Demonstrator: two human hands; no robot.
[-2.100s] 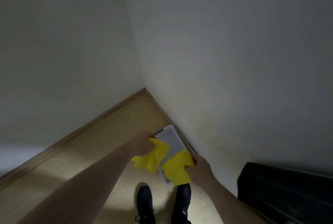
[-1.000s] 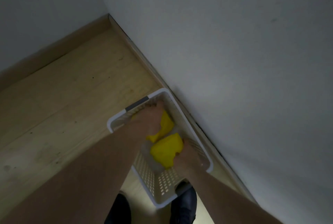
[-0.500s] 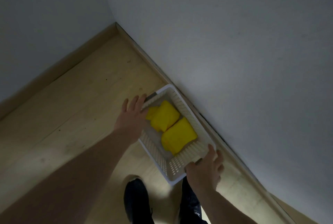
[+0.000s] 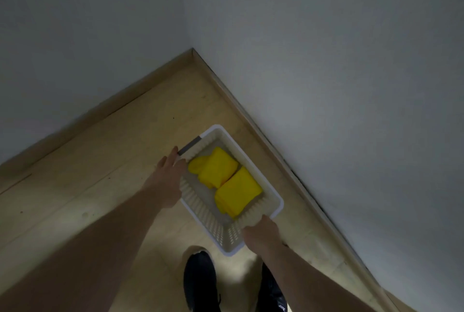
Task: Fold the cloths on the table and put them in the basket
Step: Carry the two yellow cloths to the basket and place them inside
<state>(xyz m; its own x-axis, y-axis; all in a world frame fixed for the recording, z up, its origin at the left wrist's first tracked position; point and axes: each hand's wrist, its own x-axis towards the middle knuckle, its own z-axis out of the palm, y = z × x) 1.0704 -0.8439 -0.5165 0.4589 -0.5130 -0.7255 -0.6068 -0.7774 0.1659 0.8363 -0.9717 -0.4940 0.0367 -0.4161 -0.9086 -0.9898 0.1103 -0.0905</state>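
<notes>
Head view: white perforated basket (image 4: pixel 275 200) sits on the wood floor (image 4: pixel 100 173) near the wall corner, with two folded yellow cloths inside, far cloth (image 4: pixel 217 167) and near cloth (image 4: pixel 237 192) touching side by side. Left hand (image 4: pixel 164 181) rests at the basket's left rim, fingers straight and slightly apart, tips by the grey handle (image 4: pixel 190 145), not touching the cloths. Right hand (image 4: pixel 262 235) is on the basket's near-right rim, fingers curled over the edge and hidden, near cloth just beyond them; black shoes (image 4: pixel 199 279) at the near edge.
</notes>
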